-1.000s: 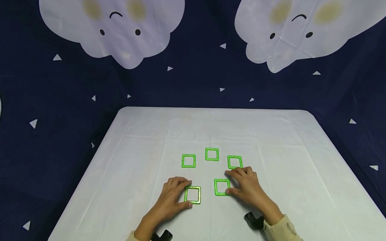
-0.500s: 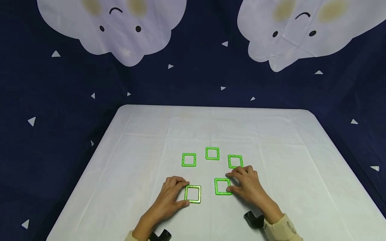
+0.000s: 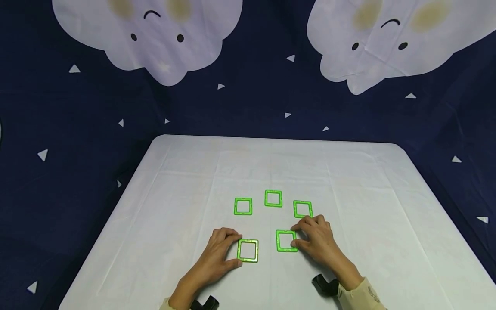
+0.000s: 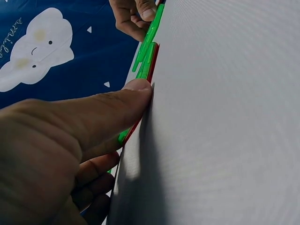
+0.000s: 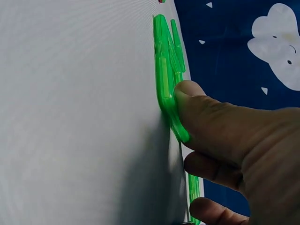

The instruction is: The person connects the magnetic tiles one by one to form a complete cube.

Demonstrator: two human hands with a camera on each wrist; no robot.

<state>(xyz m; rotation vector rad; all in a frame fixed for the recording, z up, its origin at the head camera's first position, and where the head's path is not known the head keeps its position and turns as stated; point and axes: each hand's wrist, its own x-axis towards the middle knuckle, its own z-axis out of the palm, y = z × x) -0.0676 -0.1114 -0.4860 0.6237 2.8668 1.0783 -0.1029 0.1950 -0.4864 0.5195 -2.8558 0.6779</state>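
Observation:
At the front left of the white table, my left hand (image 3: 218, 254) has thumb and forefinger at the near and far left corners of a green square magnetic tile (image 3: 255, 251). A red layer (image 4: 151, 70) shows beneath that tile's green in the left wrist view. My right hand (image 3: 319, 241) pinches another green square magnetic tile (image 3: 277, 241) by its right side; its thumb (image 5: 192, 93) overlaps the frame in the right wrist view. Both tiles lie flat or nearly flat, with a gap between them. Part of each hand's other fingers is hidden.
Behind the hands lie three more green square tiles: a left one (image 3: 243, 213), a middle one (image 3: 273, 205) and a right one (image 3: 295, 209), close to my right knuckles. The white table (image 3: 193, 163) meets a dark blue cloth (image 3: 248, 116) with clouds.
My left thumb and forefinger have slid slightly left along their tile, back to its left corners. The right hand and the tiles stay practically still; the head view shifts a little.

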